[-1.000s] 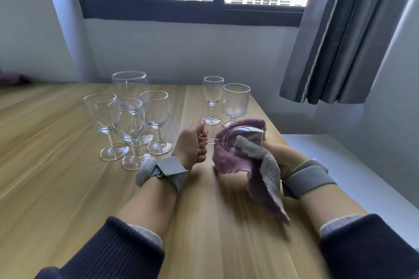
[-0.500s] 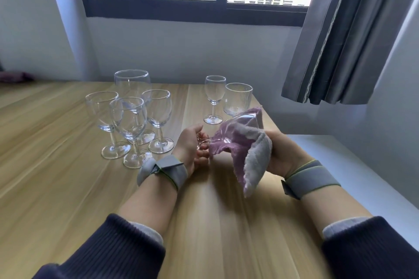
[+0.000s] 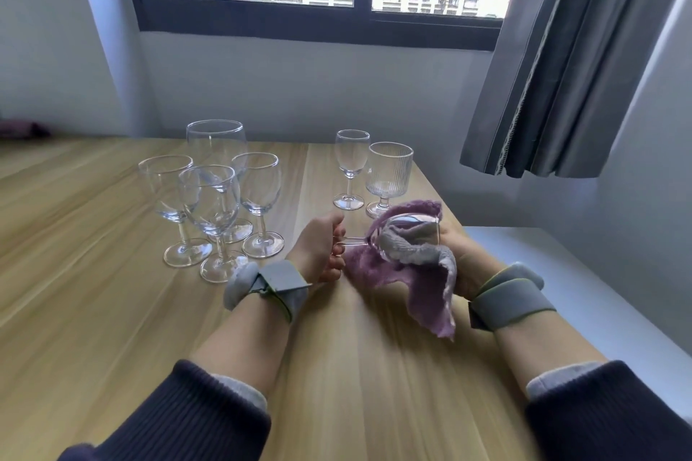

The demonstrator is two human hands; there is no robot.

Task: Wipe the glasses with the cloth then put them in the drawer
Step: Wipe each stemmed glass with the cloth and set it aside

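Glass (image 3: pixel 406 236) lies sideways: left hand (image 3: pixel 320 249) pinches stem, right hand (image 3: pixel 455 258) grips cloth (image 3: pixel 419 273) around bowl. Wiping underway; next, drawer, not visible. Six glasses wait at 11 o'clock.

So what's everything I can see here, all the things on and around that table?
stemmed glasses: four, clear, upright in a cluster on the table's left
small stemmed glass: one, clear, upright farther back, near the right edge
ribbed glass: one, clear, upright just right of the small one
held glass: one, clear, on its side above the table
cloth: one, purple with a grey side, wrapped over the held glass's bowl
table: one, light wood
window: one, dark frame, back wall
curtain: one, grey, upper right
wristbands: two, grey
left hand: grips the held glass at its stem end
right hand: holds cloth against the bowl
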